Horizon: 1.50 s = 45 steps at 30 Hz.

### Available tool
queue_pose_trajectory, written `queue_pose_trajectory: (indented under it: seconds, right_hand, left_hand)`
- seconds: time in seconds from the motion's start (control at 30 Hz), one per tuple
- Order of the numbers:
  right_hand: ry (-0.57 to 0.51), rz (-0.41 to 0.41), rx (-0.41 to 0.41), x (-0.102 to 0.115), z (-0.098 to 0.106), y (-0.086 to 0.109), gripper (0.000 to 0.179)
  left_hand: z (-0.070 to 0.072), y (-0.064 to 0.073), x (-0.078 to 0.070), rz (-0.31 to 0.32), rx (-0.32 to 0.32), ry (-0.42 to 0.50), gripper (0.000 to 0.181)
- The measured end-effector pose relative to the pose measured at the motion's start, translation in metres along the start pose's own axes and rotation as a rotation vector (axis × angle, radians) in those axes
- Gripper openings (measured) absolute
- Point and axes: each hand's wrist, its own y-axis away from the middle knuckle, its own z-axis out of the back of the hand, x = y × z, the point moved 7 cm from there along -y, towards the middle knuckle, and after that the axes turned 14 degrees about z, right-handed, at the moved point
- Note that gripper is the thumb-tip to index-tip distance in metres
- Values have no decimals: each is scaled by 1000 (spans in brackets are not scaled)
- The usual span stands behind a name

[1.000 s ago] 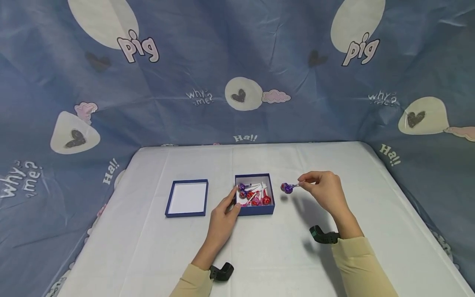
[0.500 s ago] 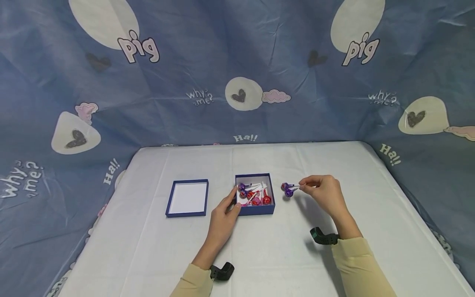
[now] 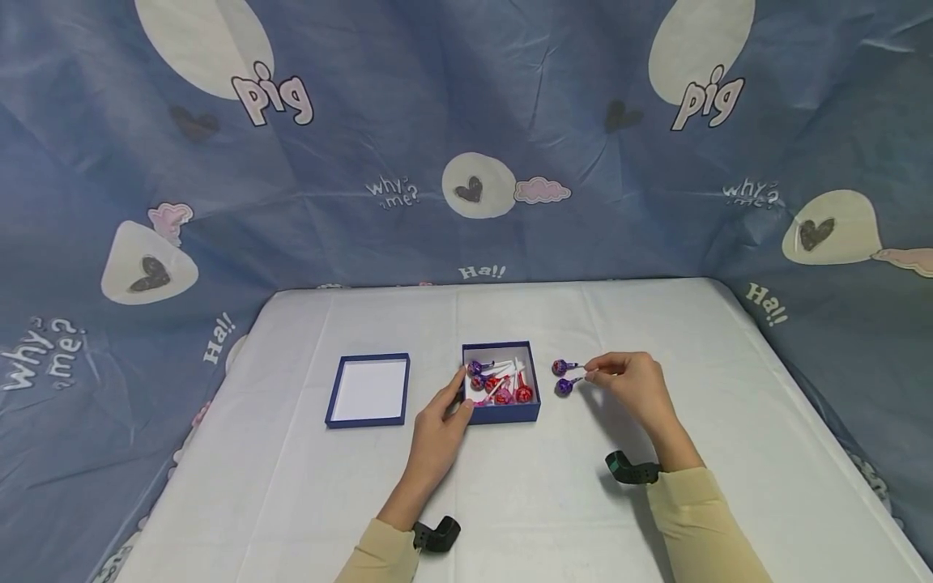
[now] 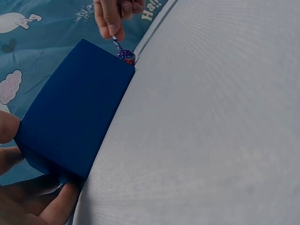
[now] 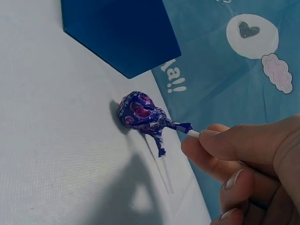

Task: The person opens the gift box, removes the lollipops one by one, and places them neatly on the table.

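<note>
Right fingers (image 5: 234, 143) pinch lollipop (image 5: 140, 110) (purple-wrapped) by stick (image 5: 193, 134)

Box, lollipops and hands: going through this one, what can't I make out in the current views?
- Left wrist: the lollipops inside the blue box; the box's own side hides them.
- Left wrist: part of the left hand, cut off by the left edge.
- Right wrist: the head of the second lollipop, mostly behind the held lollipop.
- Head: any print on the lollipops, too small to read.
</note>
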Motion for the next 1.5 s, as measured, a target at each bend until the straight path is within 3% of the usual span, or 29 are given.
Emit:
queue_pose_trajectory:
  seconds: [0.27,0.5,0.6,1.27,1.5]
  right_hand:
    - [27,-3,15,-10,-4,2,10]
    - [50,15,35,-19,-7,3,9]
    - [63,29,41,-21,-8,3,8]
    - [119,65,54,-33,-13,5,5]
    - [95,73,67,-38,-15,1,8]
  left_hand:
    - [3,1,-2,-4,16,-5,50]
    - [-1,-14,27,-12,20,-21,51]
    - [-1,-16,32,-21,22,-19,51]
    - [-4,-15,32,8,29,-47,51]
    - [-4,-16,33,12,23,-56,51]
